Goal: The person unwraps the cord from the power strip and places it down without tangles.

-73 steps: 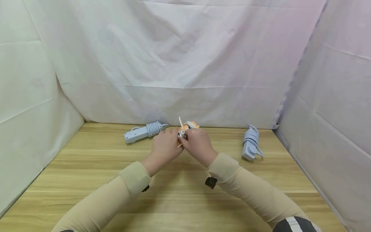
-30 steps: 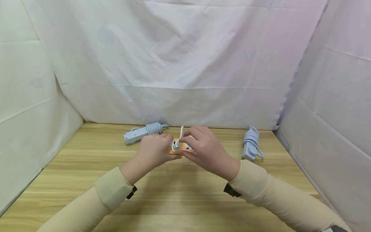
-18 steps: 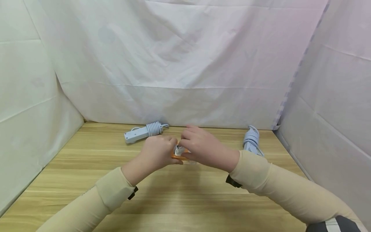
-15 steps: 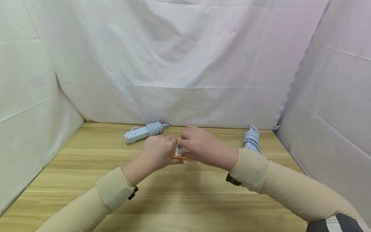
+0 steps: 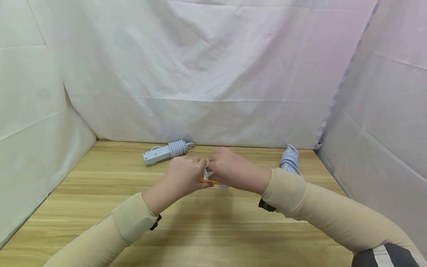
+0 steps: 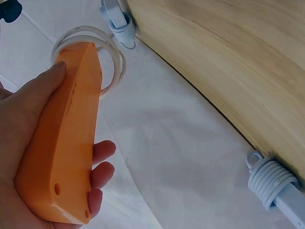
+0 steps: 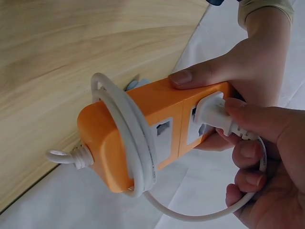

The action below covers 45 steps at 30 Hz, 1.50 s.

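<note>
My left hand (image 5: 183,172) grips one end of an orange power strip (image 7: 162,98), thumb along one side and fingers round the other. In the left wrist view the strip's smooth orange casing (image 6: 71,129) lies in the palm. White cord (image 7: 136,138) is wound round the strip's far end. A white plug (image 7: 214,114) sits at the socket nearer my left hand. My right hand (image 5: 237,170) pinches this plug, its thumb on the plug body and its other fingers curled by the cord. The hands largely cover the strip in the head view.
A light blue power strip (image 5: 161,154) with its cord wound round it lies at the back left of the wooden table (image 5: 200,237). Another blue power strip (image 5: 289,161) lies at the right, partly behind my right sleeve. White cloth (image 5: 207,74) hangs at the back and sides.
Both hands have come nearer with the orange strip since the earliest frame. The strip has turned, and the right-hand fingers have closed round the plug. Over the last half second little moves.
</note>
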### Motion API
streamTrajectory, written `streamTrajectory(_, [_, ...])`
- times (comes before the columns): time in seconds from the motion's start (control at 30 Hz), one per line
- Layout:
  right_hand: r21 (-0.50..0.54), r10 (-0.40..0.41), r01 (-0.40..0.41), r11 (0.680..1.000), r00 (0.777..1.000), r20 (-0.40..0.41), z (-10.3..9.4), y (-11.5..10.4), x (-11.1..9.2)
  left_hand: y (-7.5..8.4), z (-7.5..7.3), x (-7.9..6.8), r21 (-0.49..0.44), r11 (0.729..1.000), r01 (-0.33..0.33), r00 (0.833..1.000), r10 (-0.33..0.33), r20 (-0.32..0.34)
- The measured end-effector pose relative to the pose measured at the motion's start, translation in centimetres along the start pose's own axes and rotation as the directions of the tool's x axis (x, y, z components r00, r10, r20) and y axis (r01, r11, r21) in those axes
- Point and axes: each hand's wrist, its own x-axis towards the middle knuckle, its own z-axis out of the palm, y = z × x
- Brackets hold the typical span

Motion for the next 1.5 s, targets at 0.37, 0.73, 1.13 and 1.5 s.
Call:
streamTrajectory(0.37, [0.049,-0.080,0.080,0.996,0.997,0.001,-0.2,0.3,0.2,0.1,0.0,-0.3,-0.014,1.000,-0.027,0.999,0.027,-0.033])
streamTrajectory(0.73, [-0.101,-0.078,0.069,0.992,0.993,-0.084,-0.6,-0.4,-0.3,0.3,-0.5,-0.4,-0.039,0.999,0.022,0.995,-0.026,-0.093])
streamTrajectory(1.13, [-0.047,-0.054,0.052,0.998,0.998,-0.034,-0.5,-0.5,-0.6,0.9,-0.1,-0.6,-0.009,1.000,-0.022,0.994,0.021,-0.103])
streamTrajectory(1.5, [-0.051,-0.038,0.037,0.998,0.999,-0.020,-0.8,-0.9,-0.8,1.5,-0.7,-0.4,0.007,1.000,0.008,0.998,-0.008,-0.061])
